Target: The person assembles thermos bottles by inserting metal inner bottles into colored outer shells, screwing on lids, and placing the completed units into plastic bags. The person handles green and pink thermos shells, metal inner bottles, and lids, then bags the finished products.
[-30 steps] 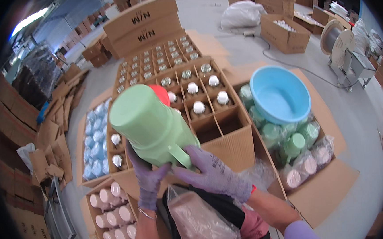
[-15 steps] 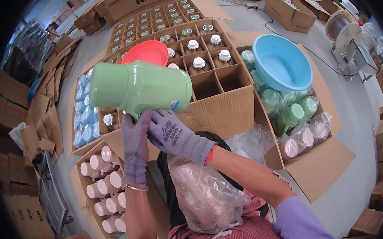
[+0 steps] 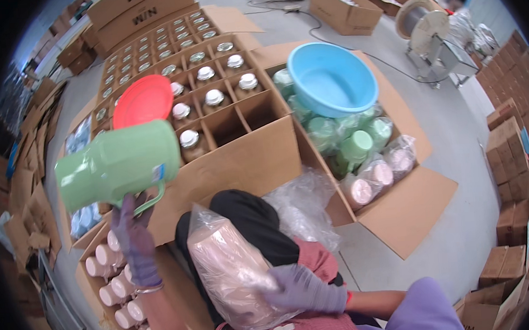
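- Grey concrete floor (image 3: 393,82) of a storeroom, stacks of brown cardboard cartons all along the left and right edges, and a spool on a metal stand (image 3: 430,28) far off at the upper right
- Left hand (image 3: 133,235), in a purple glove, is up and curled around the handle of a pale green plastic jug (image 3: 117,165); the jug lies on its side in the air, just above the near corner of the big box
- That big open cardboard box with divider cells (image 3: 239,160) sits ahead, most cells filled with white-capped bottles (image 3: 214,97), the nearest two cells bare
- Round red plastic lid (image 3: 143,100) rests on top of the bottles at the box's left side, just behind the jug
- Right hand (image 3: 301,289), gloved in purple too, is pressed flat with fingers spread on a pink cylinder wrapped in a clear plastic bag (image 3: 232,271), which lies across the person's lap
- Light blue plastic basin (image 3: 332,77) sits on a second open carton at the right, over bagged green and pink jugs (image 3: 362,152)
- Loose clear plastic wrap (image 3: 301,202) is bunched between the two cartons
- Lower left, a low carton holds rows of pale pink cylinders (image 3: 110,280), just beside the left forearm
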Motion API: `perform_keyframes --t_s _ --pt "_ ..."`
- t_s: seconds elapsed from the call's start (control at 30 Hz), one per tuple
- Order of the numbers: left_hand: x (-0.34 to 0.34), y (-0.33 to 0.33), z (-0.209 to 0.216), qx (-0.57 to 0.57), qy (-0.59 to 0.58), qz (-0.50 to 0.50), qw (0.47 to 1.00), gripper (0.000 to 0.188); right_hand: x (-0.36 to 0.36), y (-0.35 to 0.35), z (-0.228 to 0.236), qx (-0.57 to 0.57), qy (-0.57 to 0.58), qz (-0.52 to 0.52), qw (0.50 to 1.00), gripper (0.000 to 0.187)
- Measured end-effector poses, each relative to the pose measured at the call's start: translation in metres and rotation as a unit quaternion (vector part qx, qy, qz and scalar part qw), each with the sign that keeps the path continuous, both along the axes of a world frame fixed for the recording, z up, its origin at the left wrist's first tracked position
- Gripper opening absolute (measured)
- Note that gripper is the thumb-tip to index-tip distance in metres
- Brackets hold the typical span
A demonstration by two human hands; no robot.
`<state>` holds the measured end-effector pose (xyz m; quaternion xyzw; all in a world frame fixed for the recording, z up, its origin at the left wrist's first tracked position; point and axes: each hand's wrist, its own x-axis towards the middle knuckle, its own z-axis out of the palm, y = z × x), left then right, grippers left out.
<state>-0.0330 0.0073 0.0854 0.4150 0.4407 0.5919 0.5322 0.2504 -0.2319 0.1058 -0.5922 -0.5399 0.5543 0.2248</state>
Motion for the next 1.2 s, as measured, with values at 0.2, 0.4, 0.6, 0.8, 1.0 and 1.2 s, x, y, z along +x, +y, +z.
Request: perform_keyframes --t_s 0.2,0.4,0.6,0.8,1.0,1.2 --pt "-0.048 -0.014 -0.026 0.077 0.108 0.019 0.991 0.042 0.145 0.019 0.038 0.015 0.045 -0.295 0.954 0.035" --pt "-0.037 -0.016 -0.041 -0.02 -0.055 -0.001 0.998 0.038 0.274 0.081 -0.096 0.247 -0.333 -0.308 0.856 0.023" --pt "-0.004 -0.02 -0.054 -0.002 -0.022 0.018 1.0 0.038 0.31 0.094 -0.321 0.278 -0.244 -0.539 0.756 0.035" --pt "-0.001 -0.041 -0.04 -0.015 0.009 0.088 0.996 0.038 0.275 0.114 -0.353 -0.129 -0.212 -0.423 0.871 0.035" --pt "0.063 -0.02 -0.019 0.026 0.018 0.06 0.998 0.026 0.379 0.054 -0.391 -0.192 -0.271 -0.312 0.89 0.067" --pt "0.078 -0.057 0.062 0.005 0.101 0.102 0.99 0.008 0.164 0.145 -0.03 0.289 -0.146 -0.241 0.915 0.061"
